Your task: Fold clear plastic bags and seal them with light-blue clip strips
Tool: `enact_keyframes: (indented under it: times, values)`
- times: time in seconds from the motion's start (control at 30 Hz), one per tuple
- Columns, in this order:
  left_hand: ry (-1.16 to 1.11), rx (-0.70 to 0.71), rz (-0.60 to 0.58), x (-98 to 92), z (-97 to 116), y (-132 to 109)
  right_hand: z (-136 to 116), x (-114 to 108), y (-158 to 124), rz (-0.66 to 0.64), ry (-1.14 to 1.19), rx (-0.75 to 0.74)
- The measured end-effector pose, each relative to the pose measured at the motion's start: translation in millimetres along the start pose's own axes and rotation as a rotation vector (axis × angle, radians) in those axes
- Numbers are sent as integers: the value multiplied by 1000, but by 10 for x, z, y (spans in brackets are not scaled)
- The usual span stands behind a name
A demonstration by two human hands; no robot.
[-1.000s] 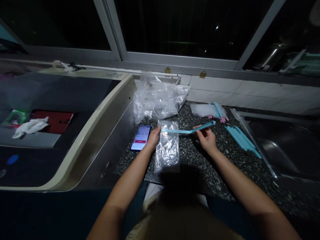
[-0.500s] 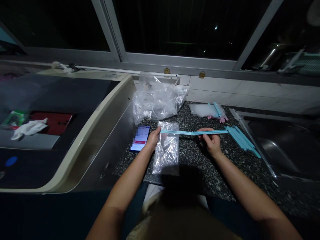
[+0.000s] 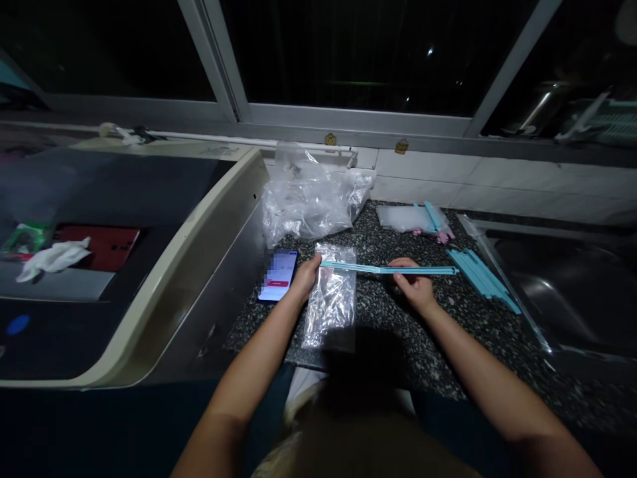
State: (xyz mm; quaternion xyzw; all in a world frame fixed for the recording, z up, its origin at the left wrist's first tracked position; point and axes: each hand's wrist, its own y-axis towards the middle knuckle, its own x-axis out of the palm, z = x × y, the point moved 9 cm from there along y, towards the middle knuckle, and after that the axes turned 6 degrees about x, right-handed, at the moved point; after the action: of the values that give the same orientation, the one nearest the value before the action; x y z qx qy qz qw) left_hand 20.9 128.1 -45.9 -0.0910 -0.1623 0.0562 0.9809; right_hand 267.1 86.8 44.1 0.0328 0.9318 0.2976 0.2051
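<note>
Toward the near edge of the counter (image 3: 497, 338), a shiny clear bag (image 3: 331, 309) lies flat; it is slick and could slide or cling if brushed. Just above its far end is the left hand (image 3: 304, 280), thumb down over the left end of a long blue strip (image 3: 423, 271), fingers closed beneath and partly hidden. The right hand (image 3: 415, 287) is loosely closed, the strip passing between thumb and fingers just right of its middle joint. The strip runs nearly level, slightly bent at that joint. Pulling the hands unevenly could fold or snap it there, and a slack right grip could let it turn. Its free right end points at the pile of blue strips (image 3: 482, 282) beside the sink (image 3: 557, 275); a careless swing might scatter them. By the counter's left edge, just beside the left hand, a phone (image 3: 279, 277) could be knocked by the wrist.

As for writing, the phone's lit screen has a red button, its text too small to read, and part is blurred out. Farther back, faint lettering on the washing machine's (image 3: 219, 151) back panel is illegible. I can make out no brand.
</note>
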Motion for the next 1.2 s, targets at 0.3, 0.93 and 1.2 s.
enact_keyframes:
  times: [0.3,0.93,1.2]
  values:
    - [20,-12,-96,90,-95,-11,13,210,-46,-111,-212,14]
    - [4,-13,-298,346,22,-197,200,-225,39,167,-133,241]
    - [123,40,-542,553,62,-370,343,-61,33,73,-124,312]
